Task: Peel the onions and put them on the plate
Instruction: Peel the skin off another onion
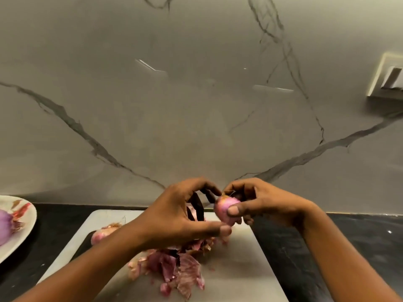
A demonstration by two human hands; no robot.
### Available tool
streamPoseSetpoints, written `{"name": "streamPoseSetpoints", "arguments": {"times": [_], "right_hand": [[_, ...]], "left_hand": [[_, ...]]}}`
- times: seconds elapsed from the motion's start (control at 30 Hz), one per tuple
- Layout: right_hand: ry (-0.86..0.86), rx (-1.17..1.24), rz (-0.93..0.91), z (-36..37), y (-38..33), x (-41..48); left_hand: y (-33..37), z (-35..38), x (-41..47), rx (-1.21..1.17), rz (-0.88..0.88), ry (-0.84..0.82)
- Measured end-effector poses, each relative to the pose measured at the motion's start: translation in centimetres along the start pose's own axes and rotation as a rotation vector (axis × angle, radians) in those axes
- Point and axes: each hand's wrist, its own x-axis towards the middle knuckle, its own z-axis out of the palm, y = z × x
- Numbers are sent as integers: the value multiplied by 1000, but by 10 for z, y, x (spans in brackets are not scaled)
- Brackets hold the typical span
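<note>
**Onion held between both hands above the board**

Nearest, a pile of peels [174,264], pink and papery, lies on the pale cutting board [239,269], a little left of its middle. Farther back on the left part of the board rests a second onion [100,234], its skin partly on; the left forearm hides some of it.

Above the far half of the board both hands meet around the onion [225,209], which is off the board and in the air. The right hand [261,205] grips it, with the thumb pressed on its near face and the other fingers curled round the far side. The left hand [185,212] arches toward it from the left: the thumb reaches to the onion's lower end, the index finger curls over to its top, and the remaining fingers hang curled and spread beneath. Whether the left fingertips pinch skin or the bulb itself cannot be told.

At the far left edge, the plate [26,225] stands on the dark counter [327,236], beside the board, carrying a peeled onion [4,225] and a few scraps.

Behind rises a grey veined backsplash [196,105], with a wall socket [388,77] at the far right.
</note>
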Motion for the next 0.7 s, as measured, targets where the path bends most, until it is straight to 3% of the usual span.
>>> {"name": "streamPoseSetpoints", "arguments": {"times": [0.13, 0.27, 0.43, 0.7], "right_hand": [[-6, 5, -9, 24, 10, 5], [61, 130, -93, 39, 17, 9], [144, 350, -156, 36, 20, 13], [165, 506, -131, 31, 21, 7]], "left_hand": [[-8, 5, 1, 168, 180, 42], [-11, 10, 0, 160, 199, 72], [-12, -2, 6, -14, 83, 181], [-9, -3, 3, -337, -118, 111]]}}
